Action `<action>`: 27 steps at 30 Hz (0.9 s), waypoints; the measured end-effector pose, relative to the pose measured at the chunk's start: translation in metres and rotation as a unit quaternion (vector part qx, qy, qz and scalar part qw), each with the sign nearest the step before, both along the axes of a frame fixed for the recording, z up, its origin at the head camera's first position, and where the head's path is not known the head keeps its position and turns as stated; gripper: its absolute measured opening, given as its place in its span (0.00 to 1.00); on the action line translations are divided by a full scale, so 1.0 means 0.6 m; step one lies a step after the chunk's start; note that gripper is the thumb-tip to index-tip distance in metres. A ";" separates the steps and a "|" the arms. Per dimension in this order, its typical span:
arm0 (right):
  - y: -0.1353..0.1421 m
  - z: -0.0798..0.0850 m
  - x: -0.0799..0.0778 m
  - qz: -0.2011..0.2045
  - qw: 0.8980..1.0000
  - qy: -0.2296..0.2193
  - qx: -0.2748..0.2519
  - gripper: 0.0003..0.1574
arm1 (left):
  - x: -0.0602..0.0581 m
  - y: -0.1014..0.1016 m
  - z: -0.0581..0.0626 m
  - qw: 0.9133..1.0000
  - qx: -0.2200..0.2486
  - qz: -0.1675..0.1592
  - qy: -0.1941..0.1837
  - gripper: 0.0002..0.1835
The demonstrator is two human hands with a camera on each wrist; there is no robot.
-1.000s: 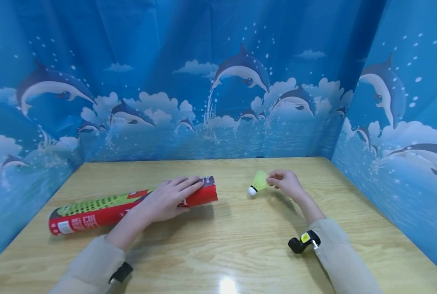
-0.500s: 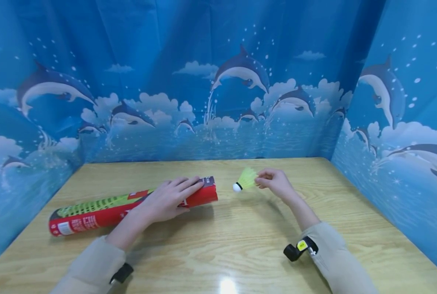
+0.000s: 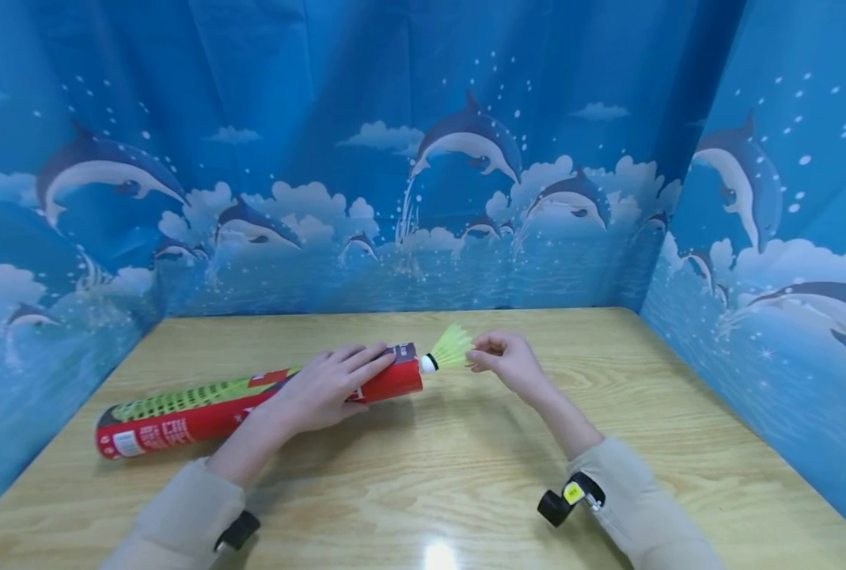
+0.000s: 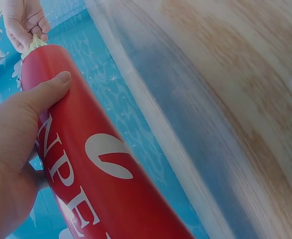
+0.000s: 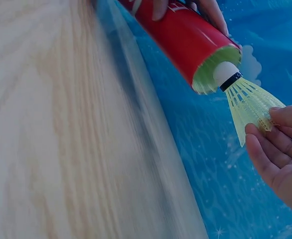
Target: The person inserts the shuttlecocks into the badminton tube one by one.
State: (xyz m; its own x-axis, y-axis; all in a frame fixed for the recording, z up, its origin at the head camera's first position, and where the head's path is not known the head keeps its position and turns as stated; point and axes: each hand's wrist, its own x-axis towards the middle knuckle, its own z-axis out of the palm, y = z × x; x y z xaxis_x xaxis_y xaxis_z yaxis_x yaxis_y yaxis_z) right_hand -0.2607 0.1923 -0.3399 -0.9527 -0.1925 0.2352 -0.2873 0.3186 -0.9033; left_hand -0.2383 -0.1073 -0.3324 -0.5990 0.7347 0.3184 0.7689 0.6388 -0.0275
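Note:
A long red and green shuttlecock tube (image 3: pixel 180 423) lies on its side, its right end open. My left hand (image 3: pixel 323 388) grips it near that end, the thumb curled over the red wall in the left wrist view. A yellow shuttlecock (image 3: pixel 451 348) with a white cork and black band is held by my right hand (image 3: pixel 511 364), which pinches the skirt's edge between thumb and fingers. In the right wrist view the cork of the shuttlecock (image 5: pixel 250 104) is right at the tube's mouth, and a pale green skirt lines the inside of the tube (image 5: pixel 176 45).
The tube rests on a light wood-grain table (image 3: pixel 423 475). Blue sheets printed with dolphins (image 3: pixel 423 158) stand upright behind the table and along its sides. A black wrist camera (image 3: pixel 561 503) is strapped to the right sleeve, another (image 3: pixel 237 530) to the left.
My right hand has carried the shuttlecock leftward, from apart on the right up to the tube's open end. The left hand and the tube stay in place.

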 end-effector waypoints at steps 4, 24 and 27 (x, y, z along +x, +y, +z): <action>-0.017 -0.004 0.004 0.022 1.000 -0.007 -0.007 0.11 | 0.000 0.000 0.000 1.000 0.000 -0.002 0.001 0.51; -0.060 -0.006 0.016 0.031 0.999 -0.004 0.021 0.10 | 0.001 0.002 0.002 1.000 0.012 0.001 -0.001 0.50; -0.065 -0.004 0.016 0.028 0.999 -0.008 0.025 0.10 | 0.000 0.001 0.002 1.000 0.013 -0.001 0.002 0.50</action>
